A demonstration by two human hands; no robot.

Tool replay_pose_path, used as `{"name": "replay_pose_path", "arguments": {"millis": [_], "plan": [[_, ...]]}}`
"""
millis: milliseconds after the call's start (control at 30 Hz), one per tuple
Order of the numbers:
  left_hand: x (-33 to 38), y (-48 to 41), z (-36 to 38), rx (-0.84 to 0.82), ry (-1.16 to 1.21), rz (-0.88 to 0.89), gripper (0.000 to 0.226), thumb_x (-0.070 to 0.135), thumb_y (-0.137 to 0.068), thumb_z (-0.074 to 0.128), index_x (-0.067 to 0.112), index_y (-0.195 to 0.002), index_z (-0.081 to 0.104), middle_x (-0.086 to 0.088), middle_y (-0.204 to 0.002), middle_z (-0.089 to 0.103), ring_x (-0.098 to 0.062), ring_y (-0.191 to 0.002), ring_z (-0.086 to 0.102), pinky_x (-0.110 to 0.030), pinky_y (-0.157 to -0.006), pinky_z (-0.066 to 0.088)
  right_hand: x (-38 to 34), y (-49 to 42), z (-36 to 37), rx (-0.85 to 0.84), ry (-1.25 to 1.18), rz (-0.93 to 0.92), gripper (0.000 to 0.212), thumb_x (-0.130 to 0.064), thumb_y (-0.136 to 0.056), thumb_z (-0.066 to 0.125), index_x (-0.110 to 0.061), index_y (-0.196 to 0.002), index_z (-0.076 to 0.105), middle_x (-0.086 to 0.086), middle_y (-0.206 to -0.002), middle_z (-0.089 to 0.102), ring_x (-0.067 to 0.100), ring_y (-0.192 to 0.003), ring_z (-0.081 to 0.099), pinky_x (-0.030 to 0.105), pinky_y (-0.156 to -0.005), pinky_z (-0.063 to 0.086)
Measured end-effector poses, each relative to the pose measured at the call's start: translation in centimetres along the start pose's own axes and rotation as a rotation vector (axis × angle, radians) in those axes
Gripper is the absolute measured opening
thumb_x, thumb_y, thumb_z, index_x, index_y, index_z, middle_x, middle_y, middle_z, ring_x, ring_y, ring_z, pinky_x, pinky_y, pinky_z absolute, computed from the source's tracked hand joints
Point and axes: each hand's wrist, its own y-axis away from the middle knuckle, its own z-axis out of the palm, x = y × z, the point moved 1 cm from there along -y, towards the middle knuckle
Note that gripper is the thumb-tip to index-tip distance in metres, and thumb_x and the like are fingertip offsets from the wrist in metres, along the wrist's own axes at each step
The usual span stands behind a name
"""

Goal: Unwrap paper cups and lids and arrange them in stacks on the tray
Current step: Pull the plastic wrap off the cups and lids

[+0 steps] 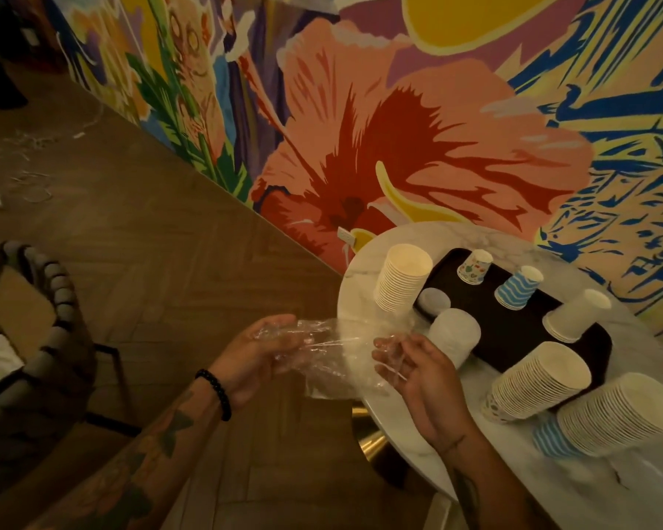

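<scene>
Left hand [253, 353]: lower centre of the frame, palm up, fingers curled into one end of a clear plastic wrap [322, 357]; a black bead bracelet [216, 392] sits on the wrist.
Right hand [418, 372]: just right of the left, fingertips pinching the other end of the wrap, which is stretched crumpled between both hands.
Lid stacks [454, 334]: two pale stacks, just above the right hand at the tray's left end.
Tray [506, 330]: dark, right of centre, on the white marble table [355, 300].
Cups on tray: upside down along its far side, a floral cup [474, 266], a blue wavy stack [518, 288] and a white stack [575, 313].
Tall white stack [402, 277]: upside down, left of the tray.
Large stacks: a floral one [540, 380] at the tray's near edge and a blue striped one [613, 415] beside it on the table, lower right.
Surroundings: a flower mural [399, 128] across the top, a chair [35, 300] at the left edge.
</scene>
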Motion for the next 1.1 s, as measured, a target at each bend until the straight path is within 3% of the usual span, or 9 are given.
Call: {"name": "replay_pose_path", "arguments": {"millis": [167, 267, 367, 533, 600, 767, 867, 967, 1100], "plan": [[-1.2, 0.0, 0.0, -0.055, 0.077, -0.04, 0.047, -0.002, -0.076, 0.069, 0.008, -0.121, 0.061, -0.015, -0.119, 0.071, -0.02, -0.095, 0.073, -0.028, -0.078, 0.061, -1.4, 0.2, -0.8, -0.039, -0.363, -0.015, 0.034, -0.021, -0.109, 0.034, -0.004, -0.135, 0.047, 0.018, -0.126, 0.068, 0.034, -0.114, 0.067, 0.046, -0.087, 0.057], [-1.0, -0.2, 0.4, -0.044, 0.007, -0.049, 0.033, 0.011, -0.083, 0.069, 0.011, -0.116, 0.066, -0.01, -0.114, 0.073, -0.019, -0.095, 0.072, -0.033, -0.084, 0.06, -1.9, 0.3, -1.0, -0.047, -0.252, -0.081, 0.036, -0.026, -0.109, 0.033, -0.01, -0.14, 0.044, 0.014, -0.125, 0.07, 0.036, -0.109, 0.07, 0.044, -0.078, 0.06], [-0.3, -0.5, 1.0, -0.005, -0.069, -0.031, 0.025, 0.023, -0.093, 0.064, 0.011, -0.115, 0.067, -0.007, -0.112, 0.074, -0.02, -0.095, 0.07, -0.034, -0.078, 0.059, -2.1, 0.5, -1.1, -0.088, 0.013, -0.111, 0.036, -0.043, -0.105, 0.038, -0.031, -0.139, 0.044, 0.009, -0.122, 0.072, 0.037, -0.1, 0.073, 0.05, -0.083, 0.058], [1.5, -1.2, 2.8, 0.13, -0.103, 0.09, 0.01, 0.023, -0.092, 0.067, 0.014, -0.096, 0.068, -0.003, -0.086, 0.074, -0.016, -0.073, 0.068, -0.029, -0.061, 0.055, -0.7, 0.9, -1.5, -0.187, 0.485, -0.21, 0.119, -0.022, -0.066, 0.091, -0.047, -0.152, 0.013, 0.011, -0.118, 0.063, 0.021, -0.093, 0.07, 0.036, -0.082, 0.06], [2.0, -1.4, 3.7, 0.127, -0.137, 0.12, 0.012, 0.023, -0.092, 0.068, 0.012, -0.096, 0.065, -0.005, -0.083, 0.072, -0.016, -0.067, 0.067, -0.029, -0.056, 0.058, -0.5, 1.0, -1.5, -0.132, 0.576, -0.256, 0.127, -0.009, -0.068, 0.092, -0.05, -0.153, 0.007, 0.01, -0.11, 0.06, 0.018, -0.081, 0.063, 0.036, -0.082, 0.06], [2.9, -1.5, 5.8, 0.149, -0.156, 0.23, 0.011, 0.012, -0.095, 0.062, 0.016, -0.106, 0.061, -0.006, -0.09, 0.066, -0.006, -0.051, 0.063, -0.024, -0.044, 0.052, -1.6, 1.2, -2.3, -0.073, 0.71, -0.374, 0.125, 0.006, -0.076, 0.081, -0.062, -0.144, 0.002, -0.001, -0.111, 0.052, 0.007, -0.069, 0.055, 0.026, -0.072, 0.058], [3.7, -1.6, 6.8, 0.074, -0.124, 0.227, 0.024, 0.007, -0.099, 0.055, 0.017, -0.119, 0.064, -0.008, -0.094, 0.063, -0.008, -0.055, 0.064, -0.026, -0.048, 0.055, -2.1, 1.2, -3.2, 0.01, 0.837, -0.435, 0.123, 0.009, -0.08, 0.072, -0.069, -0.143, 0.001, -0.003, -0.119, 0.048, 0.014, -0.083, 0.06, 0.027, -0.074, 0.06], [4.6, -1.6, 7.6, 0.033, -0.092, 0.182, 0.021, 0.008, -0.099, 0.054, 0.01, -0.112, 0.07, -0.005, -0.079, 0.066, -0.011, -0.058, 0.067, -0.025, -0.055, 0.059, -2.6, 1.4, -4.0, 0.163, 0.784, -0.477, 0.1, 0.009, -0.083, 0.07, -0.048, -0.149, 0.022, -0.003, -0.107, 0.052, 0.013, -0.084, 0.058, 0.015, -0.071, 0.054], [5.5, -2.1, 7.3, 0.068, 0.016, 0.095, 0.018, 0.024, -0.095, 0.062, 0.007, -0.091, 0.069, -0.002, -0.075, 0.071, -0.009, -0.064, 0.069, -0.022, -0.063, 0.059, -3.4, 1.3, -5.5, 0.357, 0.71, -0.452, 0.052, -0.004, -0.088, 0.072, -0.035, -0.122, 0.047, -0.001, -0.099, 0.066, 0.008, -0.085, 0.066, 0.02, -0.074, 0.056]]}}
